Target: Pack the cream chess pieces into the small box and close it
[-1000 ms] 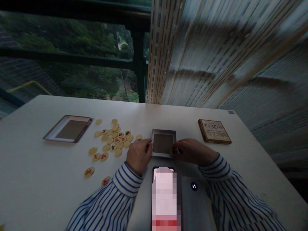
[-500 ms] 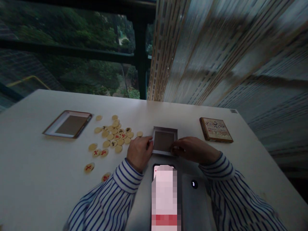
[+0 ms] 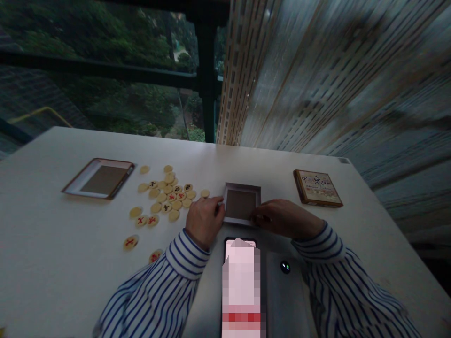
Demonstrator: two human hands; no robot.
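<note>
Between my hands lies a small open box tray [image 3: 241,204] with a brown-grey floor and pale low walls. My left hand [image 3: 205,220] is closed at its left wall, fingertips on the edge. At the lower right corner, my right hand [image 3: 282,217] has curled fingers pinching the wall; part of the grip is hidden. Just left of my left hand lies a loose cluster of round wooden Chinese chess pieces [image 3: 171,197], some face up with red or black characters, others showing blank sides.
A second open box part [image 3: 75,185] lies at the far left. A closed Chinese chess box [image 3: 320,188] is at the right. A phone [image 3: 241,286] with a blurred screen lies in front of me, beside a grey device [image 3: 286,295] with a small round display. Slatted blinds [image 3: 317,80] hang behind the table.
Both hands keep their places at the box tray. The view has shifted slightly, and the small round display shows different lights.
</note>
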